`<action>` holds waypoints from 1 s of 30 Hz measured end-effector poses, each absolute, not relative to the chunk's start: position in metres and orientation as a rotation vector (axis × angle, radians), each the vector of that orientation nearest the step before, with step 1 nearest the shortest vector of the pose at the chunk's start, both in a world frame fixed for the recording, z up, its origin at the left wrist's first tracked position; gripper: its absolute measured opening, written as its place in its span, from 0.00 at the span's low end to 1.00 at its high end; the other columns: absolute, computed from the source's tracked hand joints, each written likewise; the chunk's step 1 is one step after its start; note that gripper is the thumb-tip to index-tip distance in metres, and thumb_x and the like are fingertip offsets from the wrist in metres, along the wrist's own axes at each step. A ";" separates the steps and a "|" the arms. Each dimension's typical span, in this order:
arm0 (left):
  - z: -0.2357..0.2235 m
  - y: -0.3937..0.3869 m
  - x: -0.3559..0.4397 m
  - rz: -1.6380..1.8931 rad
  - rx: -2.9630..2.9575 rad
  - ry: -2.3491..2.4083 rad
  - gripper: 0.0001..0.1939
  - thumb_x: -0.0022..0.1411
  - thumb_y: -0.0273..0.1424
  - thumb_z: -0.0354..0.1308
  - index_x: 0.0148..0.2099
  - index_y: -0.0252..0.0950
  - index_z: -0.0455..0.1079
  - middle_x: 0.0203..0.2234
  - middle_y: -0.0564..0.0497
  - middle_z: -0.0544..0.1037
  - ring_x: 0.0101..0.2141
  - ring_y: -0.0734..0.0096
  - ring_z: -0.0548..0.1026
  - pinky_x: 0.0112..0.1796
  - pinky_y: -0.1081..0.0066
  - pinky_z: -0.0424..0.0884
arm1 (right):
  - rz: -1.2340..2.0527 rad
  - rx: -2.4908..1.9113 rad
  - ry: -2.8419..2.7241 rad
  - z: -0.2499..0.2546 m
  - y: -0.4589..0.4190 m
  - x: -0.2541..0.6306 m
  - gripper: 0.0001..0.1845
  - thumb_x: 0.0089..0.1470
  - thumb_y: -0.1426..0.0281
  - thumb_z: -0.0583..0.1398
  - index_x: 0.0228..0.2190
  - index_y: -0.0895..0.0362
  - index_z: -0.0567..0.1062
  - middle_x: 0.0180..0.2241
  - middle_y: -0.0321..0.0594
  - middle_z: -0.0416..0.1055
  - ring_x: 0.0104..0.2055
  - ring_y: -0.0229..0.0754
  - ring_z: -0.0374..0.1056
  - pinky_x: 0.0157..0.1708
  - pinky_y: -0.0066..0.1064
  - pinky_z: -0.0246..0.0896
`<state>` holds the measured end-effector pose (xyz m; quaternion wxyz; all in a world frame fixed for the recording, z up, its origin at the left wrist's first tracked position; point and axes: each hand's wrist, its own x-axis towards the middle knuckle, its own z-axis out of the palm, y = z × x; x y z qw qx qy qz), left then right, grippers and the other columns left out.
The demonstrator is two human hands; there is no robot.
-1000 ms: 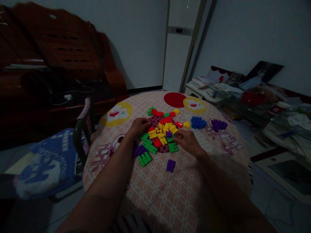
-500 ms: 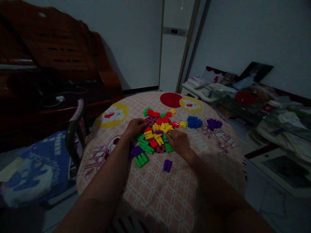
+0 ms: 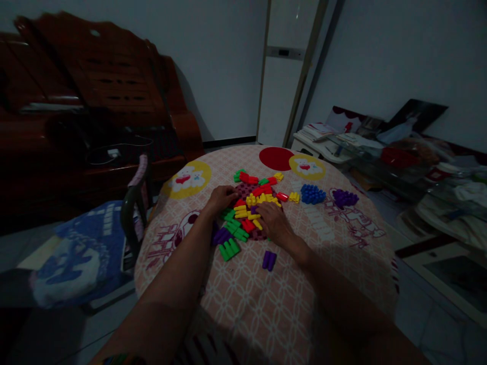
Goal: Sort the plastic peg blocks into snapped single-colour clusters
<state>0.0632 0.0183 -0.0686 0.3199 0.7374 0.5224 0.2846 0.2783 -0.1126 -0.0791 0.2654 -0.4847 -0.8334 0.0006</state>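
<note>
A heap of toy building blocks in yellow, red, green and purple [image 3: 262,199] lies on a maroon checked patch of the tablecloth. At its left edge rests my left hand [image 3: 220,199], fingers stretched toward the blocks, holding nothing I can see. My right hand [image 3: 274,222] reaches over the heap from the right. Its fingertips are closed at a small purple block [image 3: 254,209] among the yellow ones and partly cover it. Green blocks [image 3: 236,230] lie below my left hand, beside purple blocks [image 3: 221,235]. Nearest me is a separate purple block [image 3: 269,260].
Blue blocks [image 3: 312,194] and purple blocks [image 3: 344,198] form two groups on the right of the round table [image 3: 243,304]. A chair with a blue cover [image 3: 87,248] stands at left, before a wooden sofa [image 3: 114,86]. A cluttered glass-topped cabinet [image 3: 365,162] is at right.
My right hand has moved from the green blocks up and left onto the small purple block. My left hand stays by the heap. The whole view has shifted slightly.
</note>
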 end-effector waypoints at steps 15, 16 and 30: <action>-0.067 0.021 0.062 0.713 2.071 1.444 0.18 0.54 0.44 0.58 0.36 0.37 0.81 0.29 0.48 0.82 0.32 0.62 0.75 0.31 0.70 0.64 | -0.020 -1.431 -2.258 -0.072 -0.117 0.271 0.14 0.66 0.70 0.54 0.48 0.58 0.75 0.44 0.48 0.74 0.48 0.50 0.64 0.56 0.42 0.56; -0.067 0.022 0.062 0.717 2.075 1.444 0.18 0.54 0.44 0.58 0.36 0.37 0.81 0.29 0.47 0.82 0.32 0.62 0.75 0.31 0.69 0.64 | -0.017 -1.433 -2.242 -0.070 -0.118 0.271 0.14 0.66 0.71 0.53 0.47 0.58 0.75 0.43 0.49 0.74 0.48 0.50 0.64 0.56 0.42 0.56; -0.071 0.025 0.059 0.759 2.041 1.379 0.20 0.53 0.44 0.58 0.38 0.36 0.81 0.30 0.47 0.83 0.32 0.63 0.76 0.32 0.70 0.65 | 0.300 -1.488 -1.013 -0.033 -0.114 0.405 0.17 0.55 0.58 0.57 0.38 0.59 0.74 0.26 0.40 0.75 0.25 0.44 0.74 0.24 0.33 0.69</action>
